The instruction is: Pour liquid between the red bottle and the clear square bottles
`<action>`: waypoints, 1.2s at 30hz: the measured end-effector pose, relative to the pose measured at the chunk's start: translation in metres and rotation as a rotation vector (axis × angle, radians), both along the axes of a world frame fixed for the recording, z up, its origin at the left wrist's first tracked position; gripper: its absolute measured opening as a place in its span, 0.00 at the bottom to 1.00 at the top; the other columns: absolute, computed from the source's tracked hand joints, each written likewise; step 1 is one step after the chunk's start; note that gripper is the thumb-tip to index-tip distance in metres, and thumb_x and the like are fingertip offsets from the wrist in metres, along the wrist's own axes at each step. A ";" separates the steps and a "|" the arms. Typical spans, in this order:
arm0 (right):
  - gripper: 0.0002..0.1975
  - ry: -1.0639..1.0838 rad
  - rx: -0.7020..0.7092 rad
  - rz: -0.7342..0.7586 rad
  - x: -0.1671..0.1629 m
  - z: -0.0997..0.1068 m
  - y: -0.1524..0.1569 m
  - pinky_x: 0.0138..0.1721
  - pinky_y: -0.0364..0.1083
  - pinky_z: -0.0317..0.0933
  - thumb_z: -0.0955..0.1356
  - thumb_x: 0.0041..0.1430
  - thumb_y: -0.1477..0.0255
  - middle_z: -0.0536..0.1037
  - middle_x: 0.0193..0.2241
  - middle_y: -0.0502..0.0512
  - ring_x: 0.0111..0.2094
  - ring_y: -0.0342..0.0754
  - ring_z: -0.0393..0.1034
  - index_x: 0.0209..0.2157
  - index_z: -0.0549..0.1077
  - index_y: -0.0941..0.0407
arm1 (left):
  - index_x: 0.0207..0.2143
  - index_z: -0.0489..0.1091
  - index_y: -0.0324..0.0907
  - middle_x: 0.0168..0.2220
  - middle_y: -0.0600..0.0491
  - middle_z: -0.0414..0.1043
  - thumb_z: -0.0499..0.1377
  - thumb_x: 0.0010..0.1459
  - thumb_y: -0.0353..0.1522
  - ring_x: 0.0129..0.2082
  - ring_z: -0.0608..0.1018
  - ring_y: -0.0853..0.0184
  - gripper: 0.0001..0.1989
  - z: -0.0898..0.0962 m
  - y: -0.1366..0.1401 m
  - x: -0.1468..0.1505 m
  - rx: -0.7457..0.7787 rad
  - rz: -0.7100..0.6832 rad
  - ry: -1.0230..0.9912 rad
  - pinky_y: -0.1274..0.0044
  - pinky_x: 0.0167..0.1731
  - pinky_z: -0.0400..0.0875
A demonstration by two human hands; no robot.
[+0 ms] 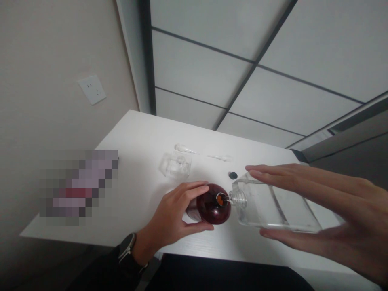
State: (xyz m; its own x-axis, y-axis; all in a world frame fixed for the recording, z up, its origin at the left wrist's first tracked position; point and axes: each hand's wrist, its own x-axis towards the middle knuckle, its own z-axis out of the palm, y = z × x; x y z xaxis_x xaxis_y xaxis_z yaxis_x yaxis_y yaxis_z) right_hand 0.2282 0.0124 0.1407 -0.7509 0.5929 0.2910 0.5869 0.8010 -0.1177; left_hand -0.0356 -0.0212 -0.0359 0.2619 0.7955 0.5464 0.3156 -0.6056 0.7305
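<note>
My left hand [178, 212] wraps round a dark brown-red round bottle [214, 208], which stands on the white table with its mouth open. In my right hand [339, 206] lies a clear square bottle [273, 204], tilted onto its side and gripped between thumb and fingers. Its neck points left, right at the mouth of the brown bottle. Clear liquid shows inside the square bottle, and a thin stream seems to run from its neck into the brown bottle. Close behind them a small black cap [233, 175] rests on the table.
On the white table [136, 141] stands a small clear glass container [178, 165]. Two clear slender pieces lie behind it, a left one [184, 148] and a right one [220, 157]. A blurred-out pinkish object [87, 173] is at the left, by the wall.
</note>
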 end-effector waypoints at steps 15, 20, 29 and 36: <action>0.27 0.003 0.045 0.002 0.002 0.002 0.000 0.51 0.53 0.81 0.71 0.68 0.59 0.81 0.58 0.52 0.49 0.57 0.82 0.66 0.69 0.45 | 0.64 0.63 0.48 0.61 0.42 0.76 0.70 0.60 0.49 0.59 0.80 0.55 0.35 -0.002 0.000 -0.001 0.032 0.015 0.016 0.62 0.56 0.78; 0.29 0.000 0.058 0.020 0.002 0.004 0.000 0.51 0.53 0.81 0.72 0.67 0.61 0.81 0.58 0.51 0.50 0.57 0.82 0.67 0.69 0.45 | 0.63 0.64 0.48 0.60 0.43 0.76 0.70 0.60 0.49 0.58 0.80 0.55 0.35 -0.002 0.001 -0.001 0.035 0.014 0.017 0.62 0.56 0.78; 0.28 0.021 0.057 0.026 0.003 0.004 0.001 0.48 0.53 0.82 0.72 0.67 0.59 0.81 0.58 0.51 0.50 0.59 0.82 0.66 0.71 0.46 | 0.64 0.63 0.47 0.60 0.42 0.76 0.69 0.61 0.48 0.58 0.80 0.55 0.34 -0.002 0.002 -0.001 0.047 0.006 0.017 0.62 0.55 0.79; 0.28 0.012 0.056 0.038 0.002 0.007 0.002 0.49 0.53 0.82 0.72 0.66 0.60 0.81 0.58 0.51 0.49 0.59 0.83 0.66 0.71 0.46 | 0.64 0.63 0.48 0.60 0.42 0.76 0.70 0.61 0.47 0.59 0.80 0.55 0.34 -0.001 0.001 -0.001 0.033 0.005 0.009 0.62 0.56 0.79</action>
State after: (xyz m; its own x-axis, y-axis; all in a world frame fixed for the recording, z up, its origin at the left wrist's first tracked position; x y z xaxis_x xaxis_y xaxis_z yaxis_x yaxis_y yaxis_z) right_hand 0.2306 0.0147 0.1476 -0.7688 0.5464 0.3323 0.5547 0.8283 -0.0786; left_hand -0.0363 -0.0199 -0.0369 0.2627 0.7788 0.5697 0.3253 -0.6273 0.7076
